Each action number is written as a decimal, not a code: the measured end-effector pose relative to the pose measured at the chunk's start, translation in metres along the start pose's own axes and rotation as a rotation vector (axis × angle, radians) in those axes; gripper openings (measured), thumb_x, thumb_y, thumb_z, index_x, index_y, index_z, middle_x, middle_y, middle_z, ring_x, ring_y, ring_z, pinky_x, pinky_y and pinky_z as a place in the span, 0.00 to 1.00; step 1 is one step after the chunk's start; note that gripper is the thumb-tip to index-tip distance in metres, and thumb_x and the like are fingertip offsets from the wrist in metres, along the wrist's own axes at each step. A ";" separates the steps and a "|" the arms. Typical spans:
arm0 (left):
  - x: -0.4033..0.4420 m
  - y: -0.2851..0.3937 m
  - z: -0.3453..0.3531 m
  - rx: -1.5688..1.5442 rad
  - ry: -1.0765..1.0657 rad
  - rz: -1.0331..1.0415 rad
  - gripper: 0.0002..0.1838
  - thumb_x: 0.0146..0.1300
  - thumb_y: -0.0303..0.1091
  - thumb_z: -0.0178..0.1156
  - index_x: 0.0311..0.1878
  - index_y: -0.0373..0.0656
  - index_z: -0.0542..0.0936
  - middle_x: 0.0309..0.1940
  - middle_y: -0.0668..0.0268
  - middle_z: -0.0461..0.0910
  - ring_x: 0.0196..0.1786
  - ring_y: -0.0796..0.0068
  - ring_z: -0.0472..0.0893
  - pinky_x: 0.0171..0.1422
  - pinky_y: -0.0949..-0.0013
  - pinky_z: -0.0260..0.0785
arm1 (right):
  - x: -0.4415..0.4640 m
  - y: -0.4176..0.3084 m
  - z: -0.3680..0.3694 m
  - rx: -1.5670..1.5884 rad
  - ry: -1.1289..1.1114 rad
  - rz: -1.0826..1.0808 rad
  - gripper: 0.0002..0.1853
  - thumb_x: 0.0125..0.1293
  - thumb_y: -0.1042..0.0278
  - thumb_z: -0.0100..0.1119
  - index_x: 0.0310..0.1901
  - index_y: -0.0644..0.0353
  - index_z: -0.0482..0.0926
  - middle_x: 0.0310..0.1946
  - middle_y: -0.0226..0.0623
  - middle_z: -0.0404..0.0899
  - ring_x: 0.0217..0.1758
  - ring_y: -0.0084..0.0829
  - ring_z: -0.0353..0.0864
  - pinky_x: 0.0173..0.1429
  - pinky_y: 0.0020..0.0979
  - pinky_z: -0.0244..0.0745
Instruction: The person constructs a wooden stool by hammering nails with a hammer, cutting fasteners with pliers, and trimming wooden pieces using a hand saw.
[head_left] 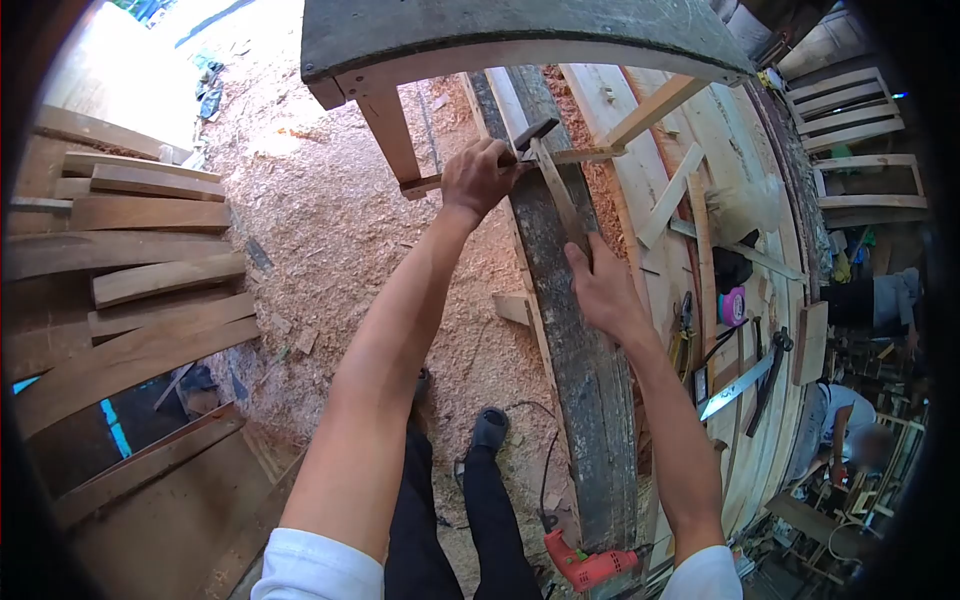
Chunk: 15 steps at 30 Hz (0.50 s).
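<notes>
My left hand is closed round a dark flat tool near the crossbar of a wooden frame; the tool's full shape is hidden by the fingers. My right hand grips the lower end of a narrow wooden strip, whose upper end meets the dark tool. Both hands are over a long, weathered dark beam. Above them stands the wooden frame with a dark curved top and light wooden legs.
A red drill lies at the bottom. Right of the beam are a handsaw, pliers, a hammer and a pink roll. Curved boards are stacked left. Shavings cover the floor. A person bends at far right.
</notes>
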<state>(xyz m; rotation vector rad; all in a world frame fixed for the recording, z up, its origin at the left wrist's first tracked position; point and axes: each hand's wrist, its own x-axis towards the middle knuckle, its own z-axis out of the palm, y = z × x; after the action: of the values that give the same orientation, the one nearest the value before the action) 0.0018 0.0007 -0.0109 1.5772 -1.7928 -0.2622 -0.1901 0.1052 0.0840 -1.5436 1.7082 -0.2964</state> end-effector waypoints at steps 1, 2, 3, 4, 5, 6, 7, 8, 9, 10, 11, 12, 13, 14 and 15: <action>0.000 0.001 -0.001 -0.012 -0.028 -0.008 0.11 0.52 0.43 0.68 0.31 0.48 0.80 0.32 0.65 0.80 0.40 0.61 0.81 0.43 0.59 0.74 | -0.004 -0.004 0.000 -0.119 0.043 -0.066 0.23 0.73 0.56 0.43 0.57 0.70 0.66 0.37 0.67 0.78 0.43 0.66 0.76 0.42 0.54 0.70; 0.000 0.002 -0.002 -0.012 -0.036 -0.023 0.11 0.52 0.43 0.68 0.30 0.48 0.80 0.32 0.65 0.80 0.40 0.61 0.81 0.43 0.58 0.73 | -0.007 -0.006 0.002 -0.238 0.086 -0.132 0.22 0.73 0.60 0.44 0.58 0.71 0.64 0.37 0.66 0.78 0.38 0.67 0.77 0.32 0.54 0.71; -0.001 0.002 -0.001 -0.010 -0.039 -0.023 0.11 0.52 0.43 0.68 0.30 0.48 0.80 0.32 0.65 0.80 0.40 0.61 0.81 0.43 0.58 0.73 | -0.009 -0.007 0.005 -0.235 0.085 -0.130 0.22 0.73 0.60 0.44 0.58 0.71 0.64 0.37 0.66 0.78 0.38 0.67 0.77 0.32 0.54 0.71; 0.001 0.000 0.000 -0.012 -0.037 -0.011 0.11 0.53 0.44 0.68 0.30 0.48 0.80 0.32 0.65 0.80 0.40 0.61 0.81 0.43 0.58 0.73 | -0.011 -0.008 0.010 -0.212 0.099 -0.123 0.21 0.73 0.60 0.44 0.58 0.70 0.63 0.35 0.67 0.77 0.37 0.67 0.77 0.32 0.55 0.71; 0.001 -0.001 0.000 -0.014 -0.035 -0.003 0.11 0.53 0.44 0.68 0.30 0.48 0.80 0.32 0.65 0.80 0.40 0.61 0.81 0.44 0.58 0.73 | -0.014 -0.010 0.014 -0.190 0.110 -0.115 0.21 0.73 0.61 0.44 0.57 0.70 0.63 0.34 0.69 0.76 0.37 0.68 0.76 0.32 0.57 0.70; 0.001 -0.001 0.000 -0.013 -0.037 -0.004 0.11 0.53 0.44 0.68 0.30 0.48 0.80 0.32 0.65 0.80 0.40 0.61 0.81 0.44 0.58 0.73 | -0.016 -0.012 0.019 -0.189 0.107 -0.114 0.21 0.73 0.61 0.44 0.57 0.70 0.63 0.34 0.69 0.76 0.37 0.68 0.76 0.32 0.57 0.70; 0.002 0.000 -0.001 -0.016 -0.047 -0.014 0.11 0.53 0.44 0.68 0.30 0.47 0.81 0.32 0.64 0.81 0.40 0.61 0.81 0.44 0.58 0.73 | -0.018 -0.014 0.024 -0.171 0.112 -0.096 0.18 0.73 0.62 0.43 0.55 0.69 0.61 0.29 0.69 0.76 0.35 0.67 0.77 0.33 0.58 0.71; 0.002 0.000 -0.001 -0.020 -0.056 -0.025 0.11 0.53 0.44 0.68 0.30 0.47 0.82 0.32 0.64 0.81 0.41 0.61 0.81 0.45 0.58 0.73 | -0.019 -0.015 0.028 -0.154 0.114 -0.079 0.16 0.73 0.64 0.42 0.52 0.68 0.59 0.24 0.69 0.75 0.34 0.66 0.77 0.34 0.59 0.72; 0.004 0.000 0.000 -0.017 -0.057 -0.024 0.11 0.53 0.44 0.68 0.30 0.47 0.82 0.32 0.64 0.81 0.41 0.61 0.81 0.45 0.58 0.73 | -0.019 -0.013 0.032 -0.151 0.113 -0.079 0.16 0.73 0.64 0.42 0.52 0.68 0.59 0.24 0.69 0.75 0.34 0.66 0.77 0.34 0.59 0.72; 0.004 -0.001 0.000 -0.009 -0.022 -0.014 0.11 0.52 0.43 0.69 0.28 0.47 0.81 0.31 0.65 0.81 0.39 0.62 0.81 0.43 0.59 0.73 | -0.017 -0.009 0.039 -0.156 0.150 -0.123 0.15 0.73 0.64 0.42 0.52 0.69 0.59 0.23 0.68 0.75 0.32 0.66 0.77 0.32 0.58 0.72; 0.003 -0.001 0.002 -0.005 0.011 -0.007 0.10 0.51 0.42 0.70 0.27 0.47 0.81 0.29 0.66 0.81 0.37 0.63 0.82 0.41 0.60 0.73 | -0.018 -0.006 0.043 -0.165 0.185 -0.163 0.15 0.73 0.65 0.41 0.51 0.69 0.59 0.22 0.67 0.75 0.31 0.65 0.77 0.30 0.57 0.73; 0.003 0.000 0.002 -0.008 0.008 -0.009 0.10 0.51 0.42 0.70 0.27 0.47 0.81 0.29 0.66 0.81 0.37 0.63 0.82 0.41 0.60 0.73 | -0.019 -0.008 0.043 -0.166 0.183 -0.159 0.15 0.73 0.65 0.41 0.51 0.69 0.59 0.22 0.67 0.75 0.31 0.65 0.77 0.30 0.57 0.73; 0.003 0.001 0.001 -0.012 -0.006 -0.021 0.10 0.51 0.42 0.70 0.27 0.47 0.82 0.29 0.66 0.81 0.37 0.63 0.82 0.42 0.61 0.73 | -0.022 -0.012 0.042 -0.152 0.168 -0.135 0.15 0.73 0.65 0.41 0.52 0.69 0.58 0.21 0.67 0.74 0.30 0.65 0.77 0.29 0.57 0.73; 0.003 0.002 0.000 -0.016 -0.019 -0.032 0.10 0.51 0.42 0.69 0.27 0.48 0.82 0.29 0.65 0.81 0.38 0.63 0.82 0.42 0.61 0.73 | -0.023 -0.014 0.042 -0.137 0.154 -0.113 0.15 0.73 0.65 0.41 0.52 0.70 0.58 0.21 0.67 0.74 0.30 0.65 0.78 0.29 0.56 0.73; 0.002 0.001 0.001 -0.015 -0.023 -0.035 0.10 0.51 0.42 0.69 0.27 0.48 0.82 0.29 0.65 0.81 0.38 0.63 0.82 0.42 0.61 0.73 | -0.023 -0.013 0.044 -0.136 0.150 -0.110 0.15 0.73 0.65 0.41 0.52 0.70 0.58 0.21 0.67 0.74 0.30 0.65 0.78 0.29 0.56 0.73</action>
<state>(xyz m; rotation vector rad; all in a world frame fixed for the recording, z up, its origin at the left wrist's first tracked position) 0.0002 -0.0011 -0.0097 1.6019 -1.7781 -0.3104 -0.1524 0.1377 0.0730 -1.7569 1.7926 -0.3673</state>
